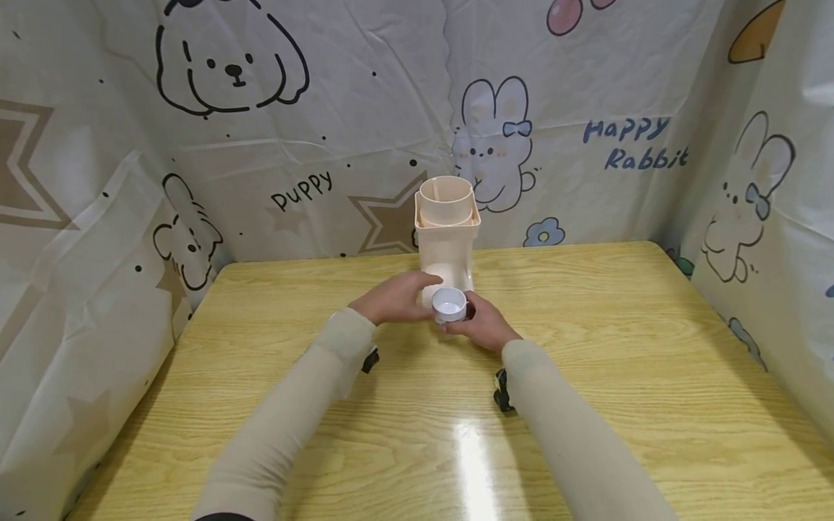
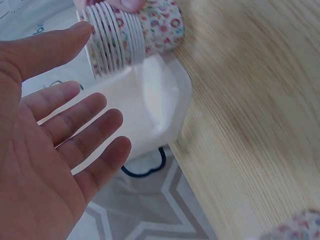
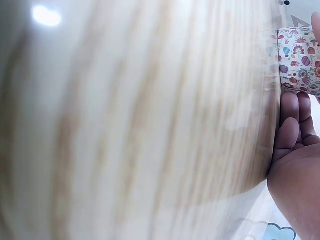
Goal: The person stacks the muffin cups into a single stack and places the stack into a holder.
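Note:
A stack of flower-patterned paper cups (image 2: 132, 35) with white rims stands upright on the table, its white inside seen from above in the head view. My right hand (image 1: 485, 323) grips the stack from the right, and flower-print cups (image 3: 300, 60) show beside its curled fingers in the right wrist view. On the other side is my left hand (image 1: 400, 297), fingers loosely spread and palm facing the cups, with the thumb tip right at the rims in the left wrist view. Just behind both hands stands a beige cup holder (image 1: 446, 246) with a round tube on top.
The wood-grain table (image 1: 586, 311) reaches to a printed curtain (image 1: 391, 108) with animal drawings at the back and sides. A blurred flower-patterned patch (image 2: 297, 227) shows in the lower right corner of the left wrist view.

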A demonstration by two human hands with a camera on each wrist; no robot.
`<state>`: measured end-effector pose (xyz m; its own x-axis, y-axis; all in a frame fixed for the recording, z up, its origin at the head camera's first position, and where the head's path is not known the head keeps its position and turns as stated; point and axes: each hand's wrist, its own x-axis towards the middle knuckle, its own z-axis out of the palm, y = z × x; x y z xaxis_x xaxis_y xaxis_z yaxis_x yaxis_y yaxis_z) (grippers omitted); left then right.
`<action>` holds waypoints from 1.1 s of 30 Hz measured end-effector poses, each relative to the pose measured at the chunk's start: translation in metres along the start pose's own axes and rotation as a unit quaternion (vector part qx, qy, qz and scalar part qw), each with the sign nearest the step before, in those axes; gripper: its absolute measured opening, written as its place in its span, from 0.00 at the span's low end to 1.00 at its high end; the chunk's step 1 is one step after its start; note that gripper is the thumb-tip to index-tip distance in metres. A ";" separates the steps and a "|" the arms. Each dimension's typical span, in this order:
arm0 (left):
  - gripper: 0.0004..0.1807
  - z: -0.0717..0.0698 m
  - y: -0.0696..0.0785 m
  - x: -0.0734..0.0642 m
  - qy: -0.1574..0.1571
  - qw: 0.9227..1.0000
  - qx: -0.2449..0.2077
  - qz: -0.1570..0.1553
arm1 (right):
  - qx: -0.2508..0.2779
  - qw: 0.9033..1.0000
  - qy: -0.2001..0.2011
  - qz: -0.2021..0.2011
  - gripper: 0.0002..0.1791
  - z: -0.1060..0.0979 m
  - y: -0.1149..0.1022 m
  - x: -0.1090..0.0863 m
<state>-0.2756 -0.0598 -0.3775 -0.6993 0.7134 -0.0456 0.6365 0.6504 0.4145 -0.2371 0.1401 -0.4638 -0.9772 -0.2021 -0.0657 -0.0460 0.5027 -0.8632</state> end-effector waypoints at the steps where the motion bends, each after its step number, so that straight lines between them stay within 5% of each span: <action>1: 0.30 -0.001 -0.002 -0.003 -0.002 1.000 0.004 -0.005 | 0.001 1.000 0.000 0.000 0.33 0.000 0.000 0.000; 16: 0.37 -0.034 -0.029 -0.051 -0.012 0.995 0.060 -0.074 | 0.000 1.000 -0.002 0.013 0.35 0.001 -0.004 -0.001; 25: 0.35 -0.028 -0.043 -0.063 -0.011 0.994 0.061 -0.089 | 0.005 1.000 0.002 0.018 0.35 -0.003 -0.001 -0.003; 33: 0.37 -0.020 -0.068 -0.089 -0.022 0.992 0.021 -0.121 | 0.000 1.000 0.002 0.020 0.35 -0.001 -0.003 -0.002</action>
<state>-0.2632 -0.1729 -0.3840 -0.8193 0.5447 -0.1791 0.4651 0.8139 0.3481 -0.2357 0.1400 -0.4601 -0.9788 -0.1793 -0.0986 -0.0070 0.5110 -0.8595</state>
